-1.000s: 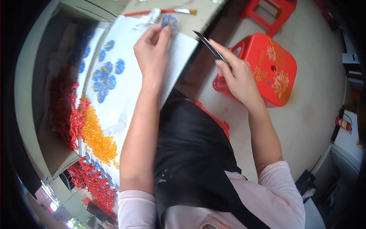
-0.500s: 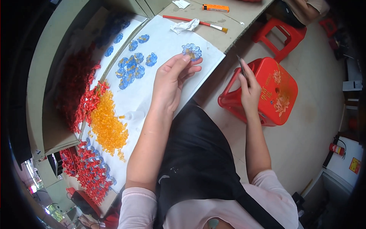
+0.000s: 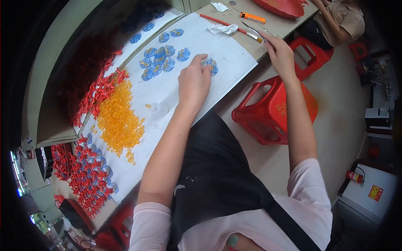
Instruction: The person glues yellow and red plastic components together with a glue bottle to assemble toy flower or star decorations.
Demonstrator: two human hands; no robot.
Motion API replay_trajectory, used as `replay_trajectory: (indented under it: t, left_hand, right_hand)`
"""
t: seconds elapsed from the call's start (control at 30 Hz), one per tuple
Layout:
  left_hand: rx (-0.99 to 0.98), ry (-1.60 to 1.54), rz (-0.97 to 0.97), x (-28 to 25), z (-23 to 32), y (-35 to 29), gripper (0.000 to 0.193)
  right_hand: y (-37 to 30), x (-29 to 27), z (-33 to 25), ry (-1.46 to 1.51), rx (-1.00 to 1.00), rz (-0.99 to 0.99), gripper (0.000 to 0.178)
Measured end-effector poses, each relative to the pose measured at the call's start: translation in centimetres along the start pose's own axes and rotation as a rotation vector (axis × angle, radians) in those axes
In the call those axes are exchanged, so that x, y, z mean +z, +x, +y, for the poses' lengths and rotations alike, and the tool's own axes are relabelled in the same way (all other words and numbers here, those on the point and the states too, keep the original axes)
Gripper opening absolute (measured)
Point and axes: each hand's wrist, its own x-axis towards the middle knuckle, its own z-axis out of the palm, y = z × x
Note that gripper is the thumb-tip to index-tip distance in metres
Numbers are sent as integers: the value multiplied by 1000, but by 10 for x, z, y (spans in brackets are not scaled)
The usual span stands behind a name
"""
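A blue, scalloped flower-shaped piece (image 3: 212,67) with yellow inside lies on the white sheet (image 3: 234,54) near its right edge. Beside it is my left hand (image 3: 194,81), fingers apart and holding nothing, the thumb close to the piece. My right hand (image 3: 280,54) grips thin, pointed tweezers (image 3: 250,28) above the sheet's far right corner, near the bristle end of a red-handled brush (image 3: 220,21). Several similar blue flower pieces (image 3: 159,58) are grouped farther left. Nearer to me is a heap of small amber-yellow pieces (image 3: 119,119).
Red pieces (image 3: 100,94) spill along the shelf edge; more lie over blue ones (image 3: 90,175) at lower left. Past the sheet are crumpled tissue (image 3: 222,29), an orange lighter (image 3: 253,17) and a red tray (image 3: 280,7). Red stools (image 3: 278,111) and another person (image 3: 341,21) are at right.
The flower piece, held up in my left hand before, now lies on the sheet, released. My right hand has moved with the tweezers from over the stool to above the table's edge.
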Motion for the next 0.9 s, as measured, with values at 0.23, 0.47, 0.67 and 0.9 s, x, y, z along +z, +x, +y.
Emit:
replay_trajectory:
  t: [0.23, 0.47, 0.67, 0.9]
  left_hand:
    - [222, 128, 55, -20, 3, -49, 26]
    - [313, 79, 141, -94, -37, -140, 11]
    - [36, 238, 469, -156, -63, -183, 8]
    - [9, 323, 491, -183, -78, -173, 10]
  right_hand:
    - [54, 54, 31, -222, -291, -17, 24]
    - [-28, 35, -137, 641, -152, -300, 38]
    - [-53, 64, -211, 866, -159, -479, 54]
    - [-64, 73, -215, 992, -25, -508, 36]
